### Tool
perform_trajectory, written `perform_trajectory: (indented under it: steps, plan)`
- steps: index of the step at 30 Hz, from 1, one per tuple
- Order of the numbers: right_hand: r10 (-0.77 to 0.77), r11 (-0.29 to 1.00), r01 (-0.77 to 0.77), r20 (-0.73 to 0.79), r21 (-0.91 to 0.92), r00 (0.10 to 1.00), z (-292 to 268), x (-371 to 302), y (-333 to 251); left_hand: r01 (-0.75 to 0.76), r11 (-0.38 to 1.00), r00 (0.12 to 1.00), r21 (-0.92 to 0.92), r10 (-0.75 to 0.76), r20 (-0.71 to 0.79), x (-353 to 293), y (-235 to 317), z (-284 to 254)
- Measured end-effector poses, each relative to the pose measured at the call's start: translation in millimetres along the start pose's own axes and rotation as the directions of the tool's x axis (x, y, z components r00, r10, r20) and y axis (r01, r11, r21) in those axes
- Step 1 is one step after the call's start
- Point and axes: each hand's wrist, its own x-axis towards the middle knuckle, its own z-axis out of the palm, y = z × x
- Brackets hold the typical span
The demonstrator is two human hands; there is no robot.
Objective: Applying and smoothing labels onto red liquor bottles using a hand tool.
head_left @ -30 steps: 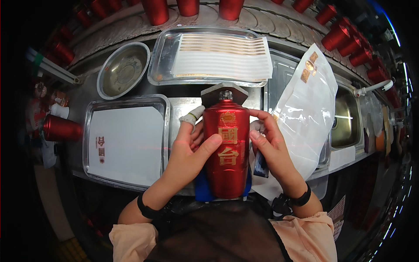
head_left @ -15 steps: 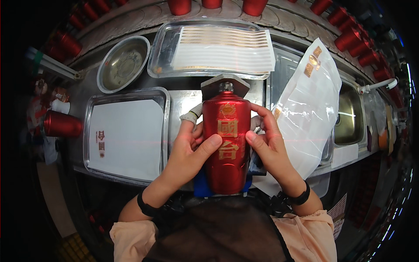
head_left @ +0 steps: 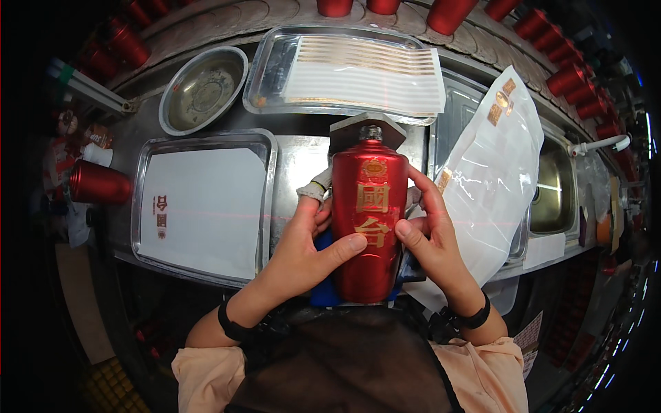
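Note:
Between my two hands stands a shiny red bottle (head_left: pixel 369 272) with gold characters and an emblem on its front and a bare threaded neck at the far end. My left hand (head_left: pixel 310 237) holds its left side, thumb pressed on the front below the lower character. On the other side my right hand (head_left: pixel 435 230) grips it, thumb on the front near the lower character. Light finger covers sit on some fingers, which are partly hidden behind the bottle. A dark angular plate (head_left: pixel 344 129) shows behind the neck, and something blue (head_left: pixel 323 292) lies beneath the bottle.
To the left are a metal tray (head_left: pixel 274 165) with a white decal sheet (head_left: pixel 206 206), a metal bowl (head_left: pixel 241 86) and a red bottle (head_left: pixel 100 184). A far tray (head_left: pixel 258 89) holds a gold-striped sheet (head_left: pixel 365 82). At right, a plastic-covered decal sheet (head_left: pixel 489 186) lies near a sink (head_left: pixel 554 199). Red bottles line a conveyor (head_left: pixel 275 14).
The view has shifted slightly, so the bench appears further right. My hands still hold the bottle, which is tilted a little, and my left thumb sits lower on it. Conveyor bottles have moved right.

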Motion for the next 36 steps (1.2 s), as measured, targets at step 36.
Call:
perform_trajectory:
  steps: [36]
  plan:
    - [0.034, 0.999, -0.034, -0.008, -0.027, 0.999, 3, -3, 1, 0.047, 0.999, 0.998, 0.018, -0.047, -0.038, 4, 7, 5]
